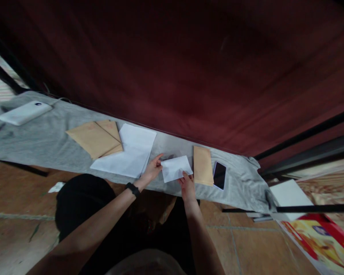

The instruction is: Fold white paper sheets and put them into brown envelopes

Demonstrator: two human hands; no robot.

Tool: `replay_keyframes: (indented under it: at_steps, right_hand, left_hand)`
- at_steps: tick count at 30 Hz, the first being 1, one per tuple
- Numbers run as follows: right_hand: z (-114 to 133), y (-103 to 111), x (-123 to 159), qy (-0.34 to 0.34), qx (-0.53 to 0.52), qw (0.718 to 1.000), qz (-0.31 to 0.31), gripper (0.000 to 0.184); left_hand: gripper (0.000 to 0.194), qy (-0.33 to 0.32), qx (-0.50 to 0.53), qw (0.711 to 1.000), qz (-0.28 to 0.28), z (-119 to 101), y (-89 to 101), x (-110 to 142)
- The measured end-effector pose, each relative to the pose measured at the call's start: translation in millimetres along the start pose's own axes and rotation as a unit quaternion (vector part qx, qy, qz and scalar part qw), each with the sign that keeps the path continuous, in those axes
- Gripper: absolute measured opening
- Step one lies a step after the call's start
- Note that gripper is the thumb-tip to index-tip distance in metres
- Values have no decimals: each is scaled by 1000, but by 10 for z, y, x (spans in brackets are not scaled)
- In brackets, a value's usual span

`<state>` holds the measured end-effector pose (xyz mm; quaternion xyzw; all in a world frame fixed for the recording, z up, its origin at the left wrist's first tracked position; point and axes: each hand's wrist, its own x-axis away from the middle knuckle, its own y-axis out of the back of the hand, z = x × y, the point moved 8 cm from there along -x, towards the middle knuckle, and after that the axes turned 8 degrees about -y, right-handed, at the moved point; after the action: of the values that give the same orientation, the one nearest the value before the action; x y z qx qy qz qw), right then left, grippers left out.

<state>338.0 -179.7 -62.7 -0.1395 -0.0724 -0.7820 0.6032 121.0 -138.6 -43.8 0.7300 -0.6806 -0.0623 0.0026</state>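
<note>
A folded sheet of white paper (174, 169) is held between both hands above the grey cloth. My left hand (154, 168), with a black band on the wrist, pinches its left edge. On the lower right edge my right hand (187, 184) grips it, thumb on top. Left of my hands lie larger white sheets (132, 152), partly under several brown envelopes (93, 137). Just right of the held paper, a single brown envelope (203, 165) lies flat on the cloth.
A dark-screened phone (219, 175) lies beside the single envelope. At the far left of the grey cloth (60, 114) sits a white device (25, 112) with a cable. A dark red curtain (172, 76) hangs behind. A red and yellow box (321, 240) stands at lower right.
</note>
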Motion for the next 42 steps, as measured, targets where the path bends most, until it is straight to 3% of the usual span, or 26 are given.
replay_keyframes:
  at_steps: [3, 7, 11, 13, 16, 18, 23, 27, 29, 32, 35, 39, 42]
  right_hand:
    - [-36, 168, -91, -14, 20, 999, -34, 38]
    - [-71, 196, -156, -19, 75, 996, -35, 35]
    - [-71, 163, -160, -12, 133, 990, -34, 23]
    - [-54, 158, -164, -8, 161, 986, -33, 18]
    - [-22, 159, -182, -4, 207, 978, -27, 14]
    - [-4, 164, -199, -1, 239, 971, -23, 14]
    - [32, 194, -211, 11, 322, 946, -27, 14]
    - [122, 229, -132, 43, 379, 922, -58, 14]
    - [221, 204, -70, 85, 425, 897, -85, 22]
    - [403, -3, 24, 203, 496, 839, -93, 36]
    - [430, -309, 56, 288, 518, 805, -33, 43]
    - [278, -569, 35, 319, 567, 759, 20, 45]
    - [179, -615, 42, 328, 596, 733, 18, 46]
  left_hand:
    - [56, -30, -67, 997, 13, -30, 91, -94]
    - [52, -73, -156, 985, 20, -113, 146, -157]
    - [47, -129, -231, 964, 38, -258, 17, -100]
    - [47, -187, -315, 926, 90, -337, -188, -16]
    - [52, -263, -454, 834, 173, -327, -519, 135]
    - [55, -268, -489, 808, 190, -248, -617, 180]
    - [56, -247, -500, 805, 203, -75, -632, 190]
    - [56, -245, -501, 804, 207, -72, -614, 193]
    - [56, -245, -501, 803, 209, -91, -618, 197]
    - [55, -245, -497, 805, 211, -107, -627, 197]
    - [55, -244, -495, 805, 216, -90, -636, 196]
    - [55, -248, -506, 794, 228, -46, -651, 206]
    - [56, -251, -517, 785, 233, -44, -647, 223]
